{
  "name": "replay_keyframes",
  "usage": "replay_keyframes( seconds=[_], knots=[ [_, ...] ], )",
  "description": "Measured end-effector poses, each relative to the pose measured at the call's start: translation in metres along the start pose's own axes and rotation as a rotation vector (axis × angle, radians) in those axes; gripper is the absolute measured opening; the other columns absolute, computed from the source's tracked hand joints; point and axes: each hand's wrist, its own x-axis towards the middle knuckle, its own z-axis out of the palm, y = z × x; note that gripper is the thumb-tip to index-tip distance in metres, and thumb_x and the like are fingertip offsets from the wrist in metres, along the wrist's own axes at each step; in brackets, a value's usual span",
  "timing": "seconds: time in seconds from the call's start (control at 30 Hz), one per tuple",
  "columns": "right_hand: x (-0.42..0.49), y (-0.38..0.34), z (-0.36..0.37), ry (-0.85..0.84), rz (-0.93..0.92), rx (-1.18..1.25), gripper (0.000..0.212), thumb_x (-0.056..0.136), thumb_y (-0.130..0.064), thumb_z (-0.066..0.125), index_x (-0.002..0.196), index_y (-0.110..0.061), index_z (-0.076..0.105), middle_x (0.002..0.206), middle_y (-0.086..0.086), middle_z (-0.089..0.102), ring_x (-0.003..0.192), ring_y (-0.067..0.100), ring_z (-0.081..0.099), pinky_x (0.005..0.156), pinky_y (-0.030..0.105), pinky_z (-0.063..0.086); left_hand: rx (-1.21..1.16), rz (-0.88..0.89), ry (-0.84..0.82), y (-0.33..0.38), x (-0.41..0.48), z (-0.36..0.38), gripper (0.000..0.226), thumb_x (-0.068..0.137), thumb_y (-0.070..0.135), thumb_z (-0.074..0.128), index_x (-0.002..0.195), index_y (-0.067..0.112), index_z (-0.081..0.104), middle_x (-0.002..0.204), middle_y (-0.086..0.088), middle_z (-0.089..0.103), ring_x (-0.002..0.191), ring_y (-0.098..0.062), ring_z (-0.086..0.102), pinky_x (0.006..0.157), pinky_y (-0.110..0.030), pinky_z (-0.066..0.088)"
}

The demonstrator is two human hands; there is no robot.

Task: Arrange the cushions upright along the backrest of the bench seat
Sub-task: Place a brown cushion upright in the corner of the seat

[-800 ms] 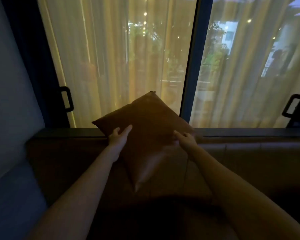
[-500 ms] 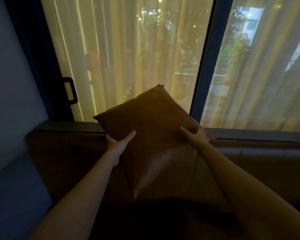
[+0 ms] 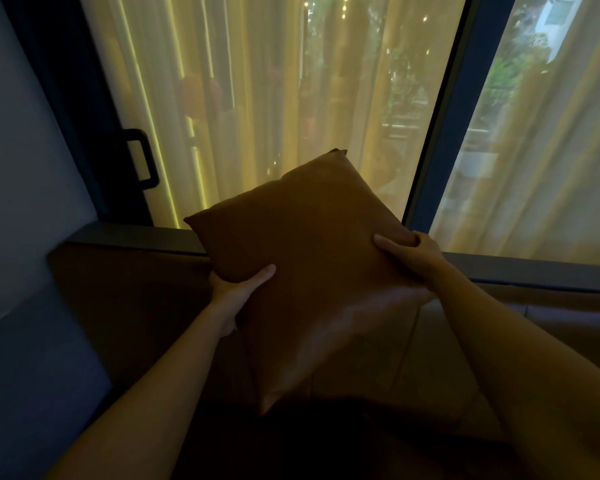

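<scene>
A brown leather-look cushion (image 3: pixel 305 258) is held up in front of me, turned like a diamond with one corner pointing up and one down. My left hand (image 3: pixel 238 292) grips its left edge, thumb on the front face. My right hand (image 3: pixel 409 254) grips its right corner, thumb on the front. The cushion's top corner reaches above the brown padded backrest (image 3: pixel 129 299) of the bench seat, and its lower corner hangs near the seat. The room is dim.
A dark window ledge (image 3: pixel 139 237) runs along the top of the backrest. Behind it are glass panels with sheer yellow curtains (image 3: pixel 257 98), a blue frame post (image 3: pixel 437 126) and a black handle (image 3: pixel 142 157). A grey wall (image 3: pixel 21 150) closes the left side.
Both hands have closed more firmly on the cushion's sides and the cushion has come closer and a little higher. My view has shifted towards the left.
</scene>
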Motion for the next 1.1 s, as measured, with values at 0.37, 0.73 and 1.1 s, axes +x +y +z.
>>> replay_keyframes(
  seconds=[0.37, 0.73, 1.1],
  knots=[
    [-0.070, -0.008, 0.004, 0.040, 0.018, 0.103, 0.123, 0.034, -0.076, 0.078, 0.137, -0.018, 0.045, 0.134, 0.010, 0.053, 0.119, 0.033, 0.055, 0.102, 0.052, 0.047, -0.062, 0.113, 0.017, -0.011, -0.024, -0.019, 0.122, 0.058, 0.033, 0.090, 0.154, 0.024, 0.016, 0.152, -0.007, 0.038, 0.137, -0.033, 0.039, 0.108, -0.054, 0.036],
    [-0.204, 0.032, 0.072, 0.038, 0.176, 0.203, 0.101, 0.056, -0.055, 0.084, 0.138, -0.010, 0.045, 0.134, 0.013, 0.054, 0.113, 0.029, 0.059, 0.092, 0.039, 0.052, 0.003, 0.079, -0.029, -0.068, -0.085, -0.128, 0.120, 0.059, 0.032, 0.090, 0.154, 0.025, 0.018, 0.153, -0.005, 0.035, 0.140, -0.031, 0.035, 0.110, -0.053, 0.034],
    [-0.306, 0.120, 0.181, 0.055, 0.410, 0.220, 0.098, 0.055, -0.053, 0.086, 0.136, -0.013, 0.048, 0.131, 0.010, 0.057, 0.117, 0.031, 0.057, 0.098, 0.044, 0.050, 0.105, -0.072, -0.025, -0.193, -0.106, -0.237, 0.120, 0.060, 0.032, 0.089, 0.155, 0.025, 0.017, 0.153, -0.005, 0.036, 0.139, -0.031, 0.037, 0.109, -0.051, 0.035]
  ],
)
